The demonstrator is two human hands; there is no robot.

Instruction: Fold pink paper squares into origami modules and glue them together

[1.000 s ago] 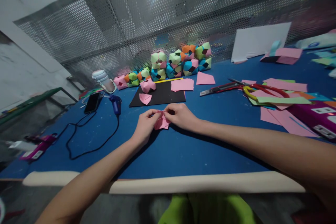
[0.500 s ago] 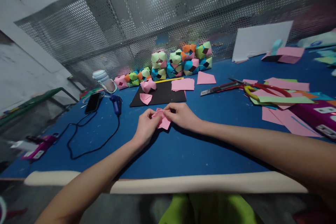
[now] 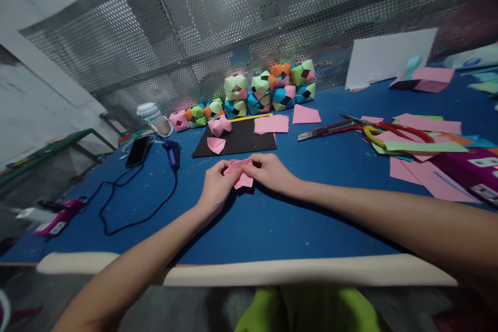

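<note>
A folded piece of pink paper [image 3: 244,180] is pinched between my two hands, just above the blue table. My left hand [image 3: 217,182] grips its left side, thumb on top. My right hand [image 3: 272,172] closes on its upper right edge with thumb and fingers. Beyond them lies a black sheet [image 3: 245,144], bearing a small folded pink piece [image 3: 216,145], a pink folded paper shape [image 3: 220,126] and a stack of pink paper [image 3: 271,124]. The fingers hide parts of the held paper.
Several coloured paper balls [image 3: 259,96] are stacked along the mesh panel. A blue glue gun [image 3: 172,154] with its cord, a phone [image 3: 138,152] and a bottle [image 3: 154,119] are at left. Scissors [image 3: 375,136], a cutter [image 3: 322,133] and paper strips lie at right.
The pink paper has tilted slightly in my fingers, its lower tip now a little higher. Both hands stay in nearly the same place.
</note>
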